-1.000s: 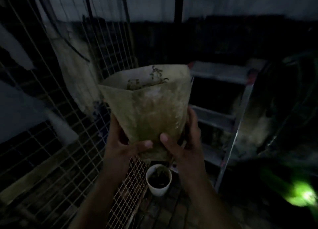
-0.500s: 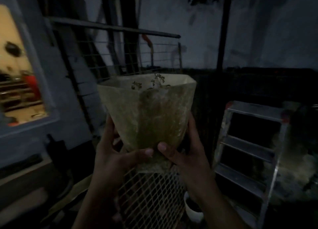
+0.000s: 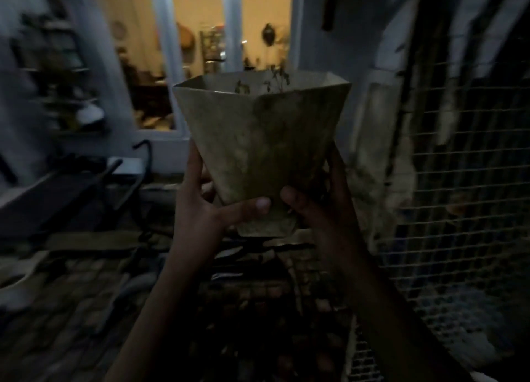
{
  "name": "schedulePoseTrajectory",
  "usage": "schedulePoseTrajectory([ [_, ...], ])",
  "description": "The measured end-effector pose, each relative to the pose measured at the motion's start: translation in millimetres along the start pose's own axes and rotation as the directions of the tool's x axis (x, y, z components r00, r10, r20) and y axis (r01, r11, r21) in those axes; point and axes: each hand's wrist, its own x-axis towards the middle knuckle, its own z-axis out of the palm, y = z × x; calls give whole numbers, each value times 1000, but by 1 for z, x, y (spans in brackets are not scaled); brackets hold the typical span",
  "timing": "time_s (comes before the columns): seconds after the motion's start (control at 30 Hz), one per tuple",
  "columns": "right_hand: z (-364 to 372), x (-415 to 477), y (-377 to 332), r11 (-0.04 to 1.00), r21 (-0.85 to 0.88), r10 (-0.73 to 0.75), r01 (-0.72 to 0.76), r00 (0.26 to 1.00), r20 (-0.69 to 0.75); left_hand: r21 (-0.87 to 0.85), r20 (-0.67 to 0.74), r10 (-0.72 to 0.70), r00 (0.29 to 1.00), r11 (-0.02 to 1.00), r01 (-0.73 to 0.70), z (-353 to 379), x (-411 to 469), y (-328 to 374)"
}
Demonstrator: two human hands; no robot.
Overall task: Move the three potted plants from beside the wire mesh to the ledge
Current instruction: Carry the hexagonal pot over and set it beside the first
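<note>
A pale, stained, faceted pot (image 3: 258, 140) that narrows toward its base is held up at chest height in the middle of the view. A few thin plant sprigs (image 3: 275, 79) stick up over its rim. My left hand (image 3: 200, 204) grips its lower left side with the thumb across the front. My right hand (image 3: 327, 206) grips the lower right side, thumb also in front. The wire mesh (image 3: 459, 181) stands to the right. No other pots are visible, and I cannot make out a ledge in the dark.
A lit window (image 3: 218, 51) in a pale wall is straight ahead, behind the pot. Dark clutter and a black frame (image 3: 120, 181) lie at the left above a brick-paved floor (image 3: 71, 310). The scene is dim and blurred.
The view has swung left: the ladder and small white pot have left the frame, the mesh is now on the right and the lit window is ahead. Both hands keep the same grip.
</note>
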Motion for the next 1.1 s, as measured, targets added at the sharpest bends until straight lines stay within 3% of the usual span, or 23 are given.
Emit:
schedulePoseTrajectory([
  [0.17,74,43,62,990,115,52,-82,968,248,123,-228,28,973,992,1,-78,10,-25],
  [0.33,140,83,118,954,232,60,-189,881,469,235,-410,84,908,972,16,-136,20,-48],
  [0.47,192,104,159,931,258,37,-259,770,636,278,-574,100,812,958,78,-168,13,-60],
  [0.53,242,113,179,896,240,49,-373,621,783,312,-718,135,683,939,143,-202,9,-70],
  [0.6,264,111,191,867,258,42,-426,579,814,340,-743,164,649,928,154,-218,2,-72],
  [0.67,274,105,202,835,278,46,-475,564,825,363,-725,149,672,913,189,-229,-4,-76],
  [0.77,329,104,233,782,256,58,-568,475,878,352,-795,164,584,909,224,-272,-4,-87],
  [0.97,462,109,288,759,218,29,-613,367,930,296,-871,157,465,924,244,-380,14,-111],
  [1.1,540,117,329,755,212,24,-620,349,937,325,-889,196,414,907,268,-448,36,-133],
])
